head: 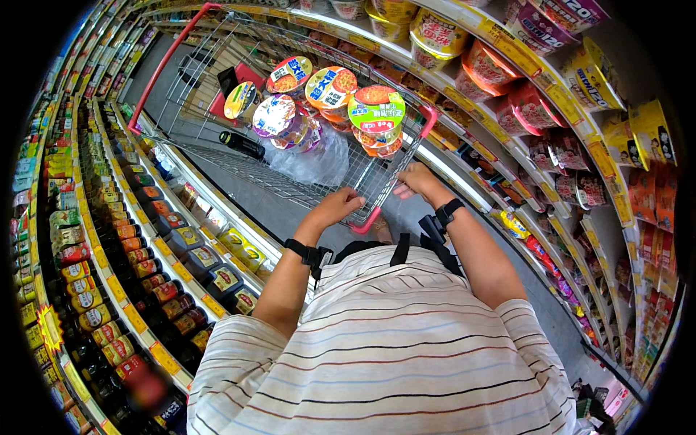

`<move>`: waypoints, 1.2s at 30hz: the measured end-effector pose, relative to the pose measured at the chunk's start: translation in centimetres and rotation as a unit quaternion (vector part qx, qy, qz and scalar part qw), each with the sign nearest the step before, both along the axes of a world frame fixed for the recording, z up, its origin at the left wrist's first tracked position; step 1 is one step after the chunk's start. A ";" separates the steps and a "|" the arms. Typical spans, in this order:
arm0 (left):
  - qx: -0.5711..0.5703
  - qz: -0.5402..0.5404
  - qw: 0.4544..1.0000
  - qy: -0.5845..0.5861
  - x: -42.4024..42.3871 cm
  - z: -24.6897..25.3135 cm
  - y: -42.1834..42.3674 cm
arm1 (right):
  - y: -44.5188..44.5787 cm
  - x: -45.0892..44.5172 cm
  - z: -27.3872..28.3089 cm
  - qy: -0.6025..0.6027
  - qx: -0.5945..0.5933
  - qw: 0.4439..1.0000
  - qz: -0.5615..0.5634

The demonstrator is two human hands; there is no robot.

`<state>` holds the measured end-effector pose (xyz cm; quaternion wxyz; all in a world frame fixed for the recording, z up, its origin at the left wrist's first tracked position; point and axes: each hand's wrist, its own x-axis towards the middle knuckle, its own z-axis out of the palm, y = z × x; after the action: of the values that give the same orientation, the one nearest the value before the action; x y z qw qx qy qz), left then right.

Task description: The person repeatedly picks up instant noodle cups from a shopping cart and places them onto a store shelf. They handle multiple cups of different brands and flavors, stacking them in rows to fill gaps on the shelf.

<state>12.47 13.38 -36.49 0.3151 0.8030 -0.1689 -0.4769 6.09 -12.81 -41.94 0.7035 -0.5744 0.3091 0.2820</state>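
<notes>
A wire shopping cart [239, 157] with red corner pieces stands before me. My left hand [338, 207] is over its side rim near a red corner, fingers loosely bent; whether it touches the wire is unclear. At the cart's near end, my right hand [417, 182] has its fingers slightly apart and nothing visible in them. Several instant noodle bowls are stacked in the cart, including a green-lidded bowl [376, 109], an orange-and-yellow one [330, 87] and a purple-and-white one [273, 116]. A clear plastic bag [312, 157] and a dark bottle [242, 144] lie beside them.
Shelves of noodle bowls [437, 35] rise along the right. Bottled sauces [179, 312] line the left shelves. The cart's red handle [168, 70] is at its far end, near a cardboard piece [190, 103]. Grey floor [544, 310] runs between the shelves.
</notes>
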 end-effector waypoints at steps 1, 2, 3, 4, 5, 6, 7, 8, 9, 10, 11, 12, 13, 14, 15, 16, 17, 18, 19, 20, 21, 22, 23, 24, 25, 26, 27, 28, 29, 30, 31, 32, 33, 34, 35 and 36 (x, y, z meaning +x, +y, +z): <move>-0.005 -0.007 1.000 -0.011 0.2 -0.5 0.0 | -0.1 0.3 -0.4 -0.001 0.004 1.000 0.005; -0.011 -0.015 1.000 -0.022 0.5 -1.0 -0.1 | 0.0 0.4 -0.8 -0.003 0.007 1.000 0.009; -0.013 -0.001 1.000 -0.008 0.8 -1.4 -0.2 | 0.1 0.6 -0.6 -0.003 0.003 1.000 0.007; -0.016 0.013 1.000 0.005 1.1 -1.8 -0.3 | 0.1 0.9 -0.3 -0.003 -0.002 1.000 0.004; -0.019 0.026 0.999 0.018 1.4 -2.1 -0.3 | 0.2 1.0 0.0 -0.003 -0.006 1.000 0.002; -0.020 0.024 1.000 0.004 1.7 -1.6 -0.6 | 0.2 1.1 0.1 0.009 -0.028 0.999 0.014; -0.026 0.036 0.999 0.013 2.1 -1.6 -0.7 | 0.1 1.2 0.3 0.007 -0.027 0.999 0.019; -0.032 0.048 0.998 0.021 2.6 -1.4 -1.0 | -0.1 1.2 0.5 0.005 -0.027 0.999 0.022; -0.039 0.060 0.997 0.031 3.0 -1.4 -1.2 | -0.4 1.1 0.7 0.004 -0.026 0.999 0.026; -0.042 0.075 0.996 0.031 3.5 -1.4 -1.5 | -0.6 1.0 1.0 0.000 -0.021 0.999 0.030; -0.046 0.089 0.995 0.031 4.1 -1.4 -1.8 | -0.9 0.8 1.2 -0.003 -0.017 0.999 0.033; -0.049 0.103 0.993 0.031 4.7 -1.2 -2.0 | -1.1 0.6 1.6 -0.008 -0.012 0.999 0.037; -0.052 0.130 0.990 0.028 5.4 -1.2 -2.4 | -1.2 0.3 2.0 -0.018 -0.013 0.999 0.030; -0.055 0.157 0.986 0.025 6.1 -1.1 -3.0 | -1.4 0.0 2.4 -0.028 -0.013 0.999 0.022; -0.059 0.182 0.981 0.022 6.9 -1.2 -3.6 | -1.7 -0.2 2.8 -0.039 -0.014 0.999 0.014; -0.062 0.197 0.978 0.018 7.8 -1.5 -4.1 | -2.0 -0.5 3.0 -0.041 -0.009 0.999 0.007; -0.066 0.212 0.975 0.013 8.8 -1.9 -4.7 | -2.3 -0.7 3.3 -0.043 -0.004 0.999 0.000; -0.070 0.226 0.971 0.011 9.7 -2.4 -5.2 | -2.7 -1.0 3.5 -0.044 0.000 0.999 -0.008; -0.077 0.244 0.967 0.023 10.4 -2.6 -5.9 | -3.1 -1.3 3.8 -0.047 -0.003 0.999 -0.014; -0.084 0.261 0.961 0.035 11.1 -2.8 -6.7 | -3.5 -1.5 4.2 -0.049 -0.006 0.999 -0.020; -0.091 0.278 0.955 0.047 11.9 -3.0 -7.4 | -3.8 -1.7 4.6 -0.051 -0.009 0.998 -0.026; -0.099 0.277 0.955 0.048 12.6 -3.9 -7.7 | -4.1 -1.9 5.3 -0.050 -0.012 0.998 -0.036; -0.096 0.282 0.953 0.058 13.3 -4.7 -7.9 | -4.4 -2.1 6.0 -0.048 -0.014 0.998 -0.045; -0.091 0.283 0.952 0.070 13.9 -5.0 -8.5 | -4.7 -2.5 6.3 -0.045 -0.016 0.997 -0.059; -0.087 0.285 0.951 0.081 14.3 -5.4 -9.0 | -5.2 -3.0 6.3 -0.047 -0.014 0.996 -0.070; -0.084 0.294 0.948 0.086 14.5 -5.7 -9.3 | -5.7 -3.6 6.3 -0.049 -0.013 0.996 -0.080; -0.069 0.306 0.945 0.090 15.0 -6.3 -9.5 | -6.0 -3.9 6.5 -0.053 -0.010 0.995 -0.088; -0.055 0.318 0.942 0.094 15.5 -6.9 -9.8 | -6.2 -4.3 6.8 -0.053 -0.012 0.994 -0.095; -0.040 0.331 0.938 0.098 15.8 -7.4 -9.8 | -6.5 -4.7 7.1 -0.053 -0.014 0.993 -0.101; -0.038 0.344 0.934 0.095 15.9 -7.5 -10.0 | -6.7 -5.0 7.4 -0.052 -0.016 0.992 -0.110; -0.042 0.336 0.936 0.102 16.1 -8.1 -10.1 | -6.9 -5.4 7.6 -0.049 -0.017 0.992 -0.117; -0.046 0.328 0.937 0.109 16.4 -8.3 -10.1 | -7.0 -5.6 7.8 -0.046 -0.018 0.991 -0.123; -0.050 0.321 0.939 0.115 16.7 -8.5 -10.1 | -7.1 -5.8 7.9 -0.044 -0.019 0.990 -0.130; -0.052 0.325 0.937 0.112 16.7 -8.8 -10.1 | -7.2 -5.9 7.9 -0.043 -0.023 0.990 -0.131; -0.055 0.330 0.936 0.109 16.7 -9.0 -10.1 | -7.3 -6.0 7.9 -0.042 -0.027 0.990 -0.133; -0.058 0.334 0.935 0.107 16.7 -9.1 -10.1 | -7.3 -6.1 8.0 -0.040 -0.030 0.990 -0.134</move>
<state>29.13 3.25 -45.55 0.5181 0.7381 0.1168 -0.4161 0.04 -20.12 -33.98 0.7291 -0.5597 0.3633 0.1520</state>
